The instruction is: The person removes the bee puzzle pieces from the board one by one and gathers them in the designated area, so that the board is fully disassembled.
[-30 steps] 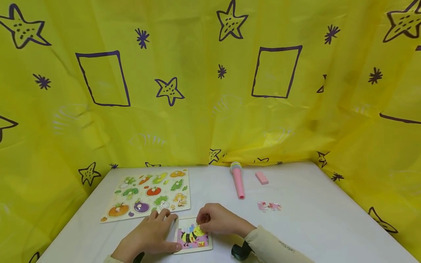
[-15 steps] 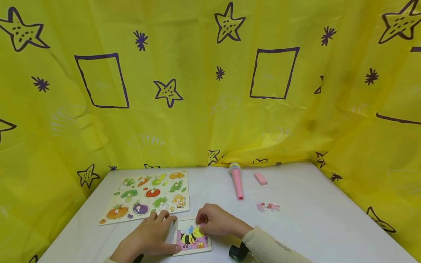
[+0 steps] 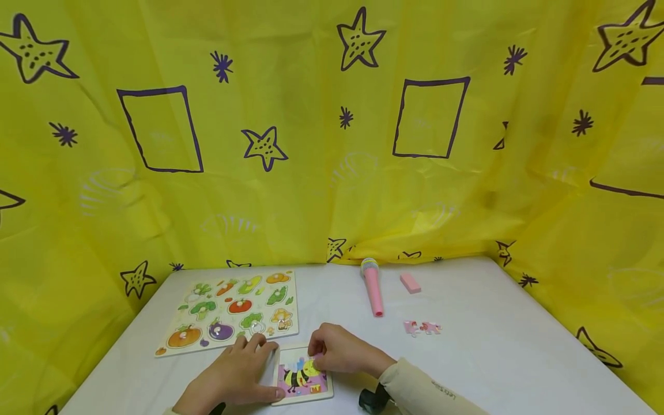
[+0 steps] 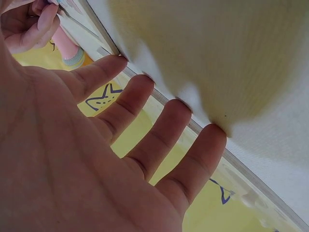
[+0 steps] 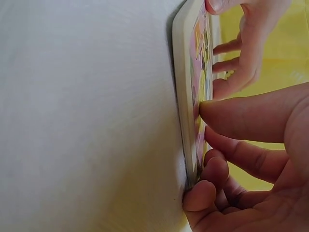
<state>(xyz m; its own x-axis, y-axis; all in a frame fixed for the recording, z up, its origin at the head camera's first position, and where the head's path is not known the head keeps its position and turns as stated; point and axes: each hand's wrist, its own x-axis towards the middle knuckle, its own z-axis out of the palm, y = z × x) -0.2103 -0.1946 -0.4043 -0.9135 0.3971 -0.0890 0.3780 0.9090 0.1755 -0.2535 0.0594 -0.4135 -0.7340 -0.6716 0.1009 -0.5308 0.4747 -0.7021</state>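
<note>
A small puzzle tray [image 3: 306, 399] with a bee picture lies flat at the table's front. Its upper strip shows bare white. My left hand [image 3: 233, 372] spans the tray's left side, thumb on the lower left corner. In the left wrist view its fingers [image 4: 164, 133] spread with their tips along a board's edge. With thumb and index finger, my right hand [image 3: 342, 349] pinches a puzzle piece [image 3: 309, 367] at the yellow bee head. In the right wrist view the thumb [image 5: 241, 116] touches the picture; the piece's outline is mostly hidden.
A vegetable peg puzzle board [image 3: 207, 341] lies at the left, close to my left fingertips. Two pink puzzle pieces [image 3: 422, 328] rest to the right. Behind them are a pink toy microphone [image 3: 374, 291] and a pink block [image 3: 410, 283]. A yellow curtain [image 3: 311, 202] surrounds the table.
The view has shifted slightly, so everything appears a little lower. Both hands stay at the bee puzzle in nearly the same pose, and the loose pieces have not moved.
</note>
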